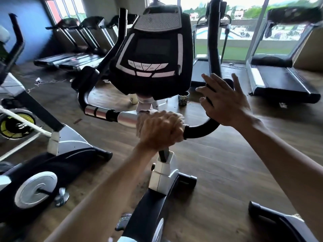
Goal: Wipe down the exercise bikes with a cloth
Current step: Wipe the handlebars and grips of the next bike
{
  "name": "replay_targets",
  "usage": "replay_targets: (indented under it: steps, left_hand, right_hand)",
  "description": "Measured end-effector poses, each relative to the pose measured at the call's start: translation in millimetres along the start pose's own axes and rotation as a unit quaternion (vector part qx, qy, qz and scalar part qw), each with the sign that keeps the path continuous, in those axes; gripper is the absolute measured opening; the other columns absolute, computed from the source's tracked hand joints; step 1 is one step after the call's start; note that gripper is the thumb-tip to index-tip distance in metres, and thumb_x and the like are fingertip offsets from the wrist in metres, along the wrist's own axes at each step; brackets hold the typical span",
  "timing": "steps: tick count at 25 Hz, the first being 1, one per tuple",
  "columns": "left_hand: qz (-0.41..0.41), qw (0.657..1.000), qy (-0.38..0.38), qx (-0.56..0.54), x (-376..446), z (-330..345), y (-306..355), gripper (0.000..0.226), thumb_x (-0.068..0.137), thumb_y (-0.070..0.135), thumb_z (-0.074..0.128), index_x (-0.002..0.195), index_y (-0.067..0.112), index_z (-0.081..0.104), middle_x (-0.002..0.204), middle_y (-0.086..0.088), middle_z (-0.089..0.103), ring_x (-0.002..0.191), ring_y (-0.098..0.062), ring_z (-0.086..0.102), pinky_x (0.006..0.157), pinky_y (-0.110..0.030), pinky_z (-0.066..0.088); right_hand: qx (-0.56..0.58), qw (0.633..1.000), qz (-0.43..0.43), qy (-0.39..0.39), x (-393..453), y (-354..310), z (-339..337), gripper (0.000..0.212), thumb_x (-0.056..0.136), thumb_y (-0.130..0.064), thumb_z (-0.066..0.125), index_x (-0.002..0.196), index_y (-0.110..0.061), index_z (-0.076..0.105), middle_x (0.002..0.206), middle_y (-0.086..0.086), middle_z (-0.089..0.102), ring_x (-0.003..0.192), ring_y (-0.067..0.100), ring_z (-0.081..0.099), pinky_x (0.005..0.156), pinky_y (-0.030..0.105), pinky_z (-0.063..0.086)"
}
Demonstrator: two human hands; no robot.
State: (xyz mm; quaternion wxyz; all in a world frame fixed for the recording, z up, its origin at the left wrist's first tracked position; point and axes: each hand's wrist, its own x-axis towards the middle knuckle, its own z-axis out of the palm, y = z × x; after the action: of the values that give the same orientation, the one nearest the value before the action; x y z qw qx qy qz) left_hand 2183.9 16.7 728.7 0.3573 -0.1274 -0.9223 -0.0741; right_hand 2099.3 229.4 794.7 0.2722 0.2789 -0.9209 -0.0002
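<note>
From the head camera, the left hand [160,131] curls tightly around the handlebar [125,117] of the near exercise bike [152,55], just below its console. No cloth shows in that fist. The right hand [222,100] hangs open, fingers spread, beside the bar's black right curve. Treadmills [279,79] line the far windows.

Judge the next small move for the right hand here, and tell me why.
Probably close the right hand onto the black handlebar grip that curves up beside it. Its fingers are spread open and hold nothing, while the left hand is curled round the bar's middle. No cloth shows clearly, so whether wiping follows is uncertain.
</note>
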Motion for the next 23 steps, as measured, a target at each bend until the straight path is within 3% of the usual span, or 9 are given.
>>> replay_targets:
  steps: [3, 5, 8, 10, 14, 18, 19, 21, 23]
  left_hand:
    - [-0.095, 0.994, 0.054, -0.01, -6.8, 8.8, 22.8, 0.036, 0.094, 0.033, 0.042, 0.091, 0.014, 0.072, 0.089, -0.002, 0.072, 0.086, -0.023, 0.063, 0.083, -0.037, 0.044]
    - [-0.028, 0.997, 0.071, -0.019, -11.0, 16.0, 30.2, 0.033, 0.094, 0.032, 0.045, 0.092, 0.013, 0.071, 0.087, -0.004, 0.07, 0.083, -0.024, 0.062, 0.078, -0.039, 0.046]
    - [0.052, 0.998, 0.037, 0.025, -6.0, 5.3, -18.6, 0.034, 0.094, 0.035, 0.044, 0.097, 0.019, 0.074, 0.094, 0.002, 0.073, 0.086, -0.02, 0.067, 0.078, -0.037, 0.043]
    - [0.006, 0.998, 0.048, 0.041, -5.2, -3.7, -39.5, 0.032, 0.092, 0.033, 0.045, 0.095, 0.023, 0.075, 0.093, 0.006, 0.074, 0.086, -0.017, 0.067, 0.079, -0.035, 0.041]
    - [-0.119, 0.99, 0.073, 0.01, -11.0, 3.7, -7.6, 0.032, 0.091, 0.033, 0.043, 0.084, 0.018, 0.07, 0.084, 0.001, 0.071, 0.081, -0.023, 0.063, 0.077, -0.037, 0.038]
    - [-0.087, 0.989, -0.081, 0.093, 12.9, -17.6, -44.1, 0.05, 0.092, 0.049, 0.03, 0.085, 0.023, 0.072, 0.082, 0.003, 0.071, 0.071, -0.018, 0.061, 0.068, -0.035, 0.037]
    - [-0.087, 0.989, -0.081, 0.09, 12.0, -17.7, -49.1, 0.051, 0.093, 0.049, 0.029, 0.083, 0.023, 0.072, 0.079, 0.003, 0.07, 0.068, -0.016, 0.059, 0.067, -0.033, 0.036]
    - [-0.115, 0.991, 0.017, 0.059, -2.9, -11.9, -41.3, 0.042, 0.093, 0.038, 0.035, 0.08, 0.021, 0.071, 0.077, 0.002, 0.068, 0.072, -0.018, 0.059, 0.07, -0.032, 0.029]
    - [-0.102, 0.992, 0.073, 0.011, -17.3, -1.9, -35.0, 0.037, 0.093, 0.031, 0.037, 0.083, 0.015, 0.069, 0.08, -0.002, 0.067, 0.079, -0.023, 0.06, 0.075, -0.036, 0.036]
  right_hand:
    - [-0.004, 1.0, 0.016, 0.001, 0.1, -3.8, 0.9, 0.059, 0.096, -0.045, 0.02, 0.14, -0.027, 0.055, 0.166, -0.003, 0.026, 0.155, 0.019, 0.019, 0.122, 0.063, 0.0]
    - [-0.007, 1.0, 0.026, 0.013, -5.6, -12.1, 0.6, 0.06, 0.098, -0.042, 0.019, 0.14, -0.022, 0.055, 0.167, 0.003, 0.025, 0.155, 0.023, 0.02, 0.123, 0.062, 0.0]
    - [-0.007, 0.999, -0.001, 0.037, -30.6, -36.2, 3.2, 0.056, 0.1, -0.04, 0.026, 0.14, -0.014, 0.056, 0.166, 0.014, 0.024, 0.155, 0.028, 0.019, 0.124, 0.059, 0.0]
    - [0.045, 0.998, -0.041, 0.033, -54.0, -59.5, 9.7, 0.052, 0.103, -0.037, 0.03, 0.14, -0.012, 0.056, 0.164, 0.013, 0.03, 0.156, 0.026, 0.017, 0.126, 0.056, 0.0]
    - [0.068, 0.996, -0.056, 0.017, -77.0, -92.8, 26.8, 0.05, 0.106, -0.035, 0.036, 0.138, -0.001, 0.054, 0.145, 0.017, 0.056, 0.148, 0.029, 0.037, 0.126, 0.052, 0.011]
    - [0.056, 0.997, -0.035, -0.033, -66.3, -95.5, 24.2, 0.053, 0.103, -0.041, 0.032, 0.133, -0.004, 0.054, 0.134, 0.018, 0.063, 0.14, 0.03, 0.047, 0.127, 0.045, 0.015]
    - [0.05, 0.997, -0.034, -0.043, -65.6, -94.8, 23.4, 0.055, 0.101, -0.043, 0.031, 0.132, -0.005, 0.054, 0.133, 0.018, 0.064, 0.138, 0.03, 0.05, 0.126, 0.045, 0.018]
    - [0.033, 0.997, -0.031, -0.067, -63.4, -96.3, 18.2, 0.059, 0.097, -0.048, 0.033, 0.131, -0.006, 0.055, 0.132, 0.018, 0.064, 0.136, 0.03, 0.052, 0.125, 0.045, 0.02]
    - [0.038, 0.994, -0.025, -0.099, -58.1, -99.7, 12.3, 0.057, 0.098, -0.049, 0.041, 0.133, -0.006, 0.053, 0.138, 0.018, 0.061, 0.139, 0.028, 0.049, 0.125, 0.043, 0.014]
